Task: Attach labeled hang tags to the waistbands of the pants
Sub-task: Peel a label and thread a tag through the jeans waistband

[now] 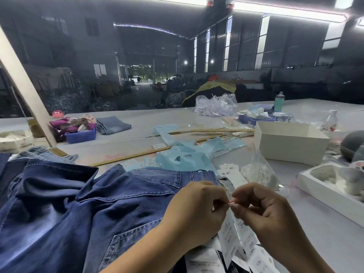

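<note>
Two bare hands meet fingertip to fingertip just beyond the right edge of the dark blue denim pants (82, 209), which lie spread over the near left of the pale grey work table (295, 223). The left hand (199, 211) has its fingers curled under and pinches a thin white string (222, 183) that runs up to the waistband (197, 175) of the pants. The right hand (262, 211), also curled, pinches the same string from the other side, thumb and forefinger pressed together. Below the fingertips hang white rectangular paper hang tags (229, 239), printed in small black lines too fine to read.

More white tags (230, 170) lie just right of the waistband, bearing large black Chinese characters I cannot make out for certain. Loose printed tags (258, 261) lie scattered under the wrists, one with upright lettering too blurred to read.

Beyond the pants, crumpled light blue plastic bags (187, 156) and a long wooden ruler (130, 156) lie on the table. To the right of the pants stand a clear plastic bag of white string (260, 170) and, further off, an open white cardboard box (289, 140). Far beyond the pants sit a folded pale blue pair of jeans (113, 125) and a blue plastic tray (80, 134).
</note>
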### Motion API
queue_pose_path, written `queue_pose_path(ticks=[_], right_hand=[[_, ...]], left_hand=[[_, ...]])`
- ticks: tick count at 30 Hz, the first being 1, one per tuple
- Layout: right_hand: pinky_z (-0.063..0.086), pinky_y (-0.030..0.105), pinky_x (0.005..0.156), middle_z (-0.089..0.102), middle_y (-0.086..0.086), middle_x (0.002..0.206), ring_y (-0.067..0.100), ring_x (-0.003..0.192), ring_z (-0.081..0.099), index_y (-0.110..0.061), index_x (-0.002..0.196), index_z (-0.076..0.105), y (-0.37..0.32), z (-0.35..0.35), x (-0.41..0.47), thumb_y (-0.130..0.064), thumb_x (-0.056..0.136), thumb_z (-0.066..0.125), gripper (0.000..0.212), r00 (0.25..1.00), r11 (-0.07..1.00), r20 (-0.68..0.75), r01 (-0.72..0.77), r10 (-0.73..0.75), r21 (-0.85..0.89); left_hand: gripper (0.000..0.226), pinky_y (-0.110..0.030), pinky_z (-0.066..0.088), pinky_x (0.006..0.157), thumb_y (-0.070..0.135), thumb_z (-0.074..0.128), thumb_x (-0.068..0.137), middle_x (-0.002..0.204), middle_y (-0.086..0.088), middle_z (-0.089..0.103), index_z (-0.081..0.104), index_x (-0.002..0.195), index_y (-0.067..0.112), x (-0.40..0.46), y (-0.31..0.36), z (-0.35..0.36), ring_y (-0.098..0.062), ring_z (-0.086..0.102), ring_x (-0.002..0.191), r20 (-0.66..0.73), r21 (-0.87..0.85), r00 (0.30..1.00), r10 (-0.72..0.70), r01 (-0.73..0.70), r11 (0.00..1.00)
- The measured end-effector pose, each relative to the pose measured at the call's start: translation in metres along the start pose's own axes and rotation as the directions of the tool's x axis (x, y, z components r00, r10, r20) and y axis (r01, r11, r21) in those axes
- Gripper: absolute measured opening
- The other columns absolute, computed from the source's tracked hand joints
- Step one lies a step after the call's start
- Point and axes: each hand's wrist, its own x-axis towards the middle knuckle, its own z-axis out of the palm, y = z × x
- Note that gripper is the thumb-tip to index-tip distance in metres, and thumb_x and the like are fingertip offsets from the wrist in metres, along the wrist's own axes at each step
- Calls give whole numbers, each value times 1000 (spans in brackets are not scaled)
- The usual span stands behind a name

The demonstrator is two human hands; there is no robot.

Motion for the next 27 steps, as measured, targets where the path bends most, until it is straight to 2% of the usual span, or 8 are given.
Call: queue_pose_path(ticks=[5,8,14,21,24,27], right_hand=[[54,45,58,69,0,70,24,61,63,-33,81,69,0,2,0,2,77,76,36,1000,999,15,1,0,-51],[53,40,55,67,2,67,17,56,60,-32,82,68,0,2,1,0,78,76,33,1000,999,12,-14,14,-51],[56,48,59,68,1,70,24,62,64,-33,82,66,-5,-2,4,-3,77,77,32,999,993,36,12,-8,-115],[56,42,57,69,2,71,19,61,65,-33,79,66,-7,-1,3,0,78,76,34,999,993,38,33,-29,-111],[55,38,55,68,0,69,17,58,63,-33,78,66,-7,-2,3,0,77,77,35,999,994,34,40,-37,-103],[50,29,50,67,1,67,12,53,59,-33,76,66,-6,1,3,1,76,78,36,998,994,23,52,-50,-96]], left_hand=[[12,-34,50,63,26,58,83,80,7,63,70,83,23,0,0,1,-12,56,72,21,76,1000,-14,13,997],[14,-33,50,63,28,57,82,80,7,63,70,83,22,0,0,2,-11,56,72,26,81,1000,-16,14,997],[16,-32,50,63,30,56,87,84,8,65,71,87,25,-2,0,4,-11,56,74,23,62,999,-24,22,998],[12,-33,50,66,32,62,91,86,8,64,71,89,24,-4,-3,7,-11,55,75,5,16,999,-35,35,999],[10,-26,48,64,30,67,90,84,9,66,73,88,24,-4,-6,8,-5,52,71,-13,-63,999,-36,35,997],[10,-16,41,61,29,70,88,81,7,68,76,88,21,-2,-7,6,-2,53,71,-14,-162,999,-42,39,986]])
